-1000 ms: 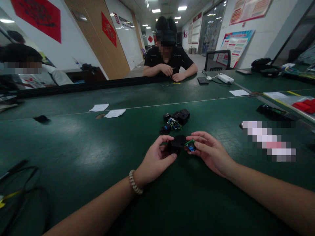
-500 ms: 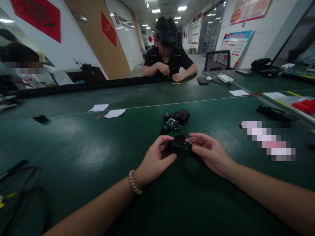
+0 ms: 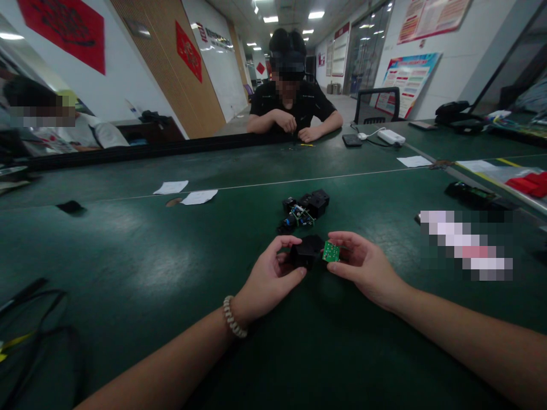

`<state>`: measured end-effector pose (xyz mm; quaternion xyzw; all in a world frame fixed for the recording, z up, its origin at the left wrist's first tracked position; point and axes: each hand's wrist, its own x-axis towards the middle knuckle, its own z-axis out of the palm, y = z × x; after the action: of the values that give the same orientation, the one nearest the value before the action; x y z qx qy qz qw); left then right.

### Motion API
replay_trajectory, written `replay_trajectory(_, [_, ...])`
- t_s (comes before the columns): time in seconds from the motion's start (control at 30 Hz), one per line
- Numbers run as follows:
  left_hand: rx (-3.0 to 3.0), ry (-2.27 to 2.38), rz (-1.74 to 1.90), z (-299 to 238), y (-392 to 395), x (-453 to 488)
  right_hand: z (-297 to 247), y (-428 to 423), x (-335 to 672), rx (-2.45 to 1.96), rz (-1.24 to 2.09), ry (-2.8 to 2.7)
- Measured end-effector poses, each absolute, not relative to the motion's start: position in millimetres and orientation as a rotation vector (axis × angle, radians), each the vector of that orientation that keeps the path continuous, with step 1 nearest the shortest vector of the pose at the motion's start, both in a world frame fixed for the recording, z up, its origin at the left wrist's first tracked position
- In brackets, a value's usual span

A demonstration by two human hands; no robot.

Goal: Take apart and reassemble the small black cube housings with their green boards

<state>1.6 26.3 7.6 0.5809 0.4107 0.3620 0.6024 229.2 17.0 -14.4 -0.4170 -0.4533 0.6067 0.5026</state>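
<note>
My left hand (image 3: pixel 273 273) is closed around a black plastic housing (image 3: pixel 305 250), thumb along its near side and fingers behind. Between the fingertips and thumb of my right hand (image 3: pixel 363 262) is a small green circuit board (image 3: pixel 331 251), its flat face with solder points turned towards me. The board sits just right of the housing; whether the two touch I cannot tell. Just beyond my hands lies a pile of black housings and small circuit boards with blue parts (image 3: pixel 303 210) on the green table (image 3: pixel 171 319).
Across the table sits a person (image 3: pixel 290 102) in a black shirt and headset, hands on the tabletop. Paper slips (image 3: pixel 200 197) lie at left, black cables (image 3: pixel 38 324) at near left. A phone (image 3: pixel 352 140) and a white adapter (image 3: pixel 391 137) are farther off at right.
My right hand has turned the circuit board, so its green face now shows instead of its edge and blue part. My left hand holds the housing in nearly the same place.
</note>
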Motion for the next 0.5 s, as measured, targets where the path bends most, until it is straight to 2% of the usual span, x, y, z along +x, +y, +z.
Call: replay_trajectory(0.5, [1.348,0.96,0.836,7.0,26.4,1.7,-10.2,15.4,228.2,-1.043,1.44,-1.19])
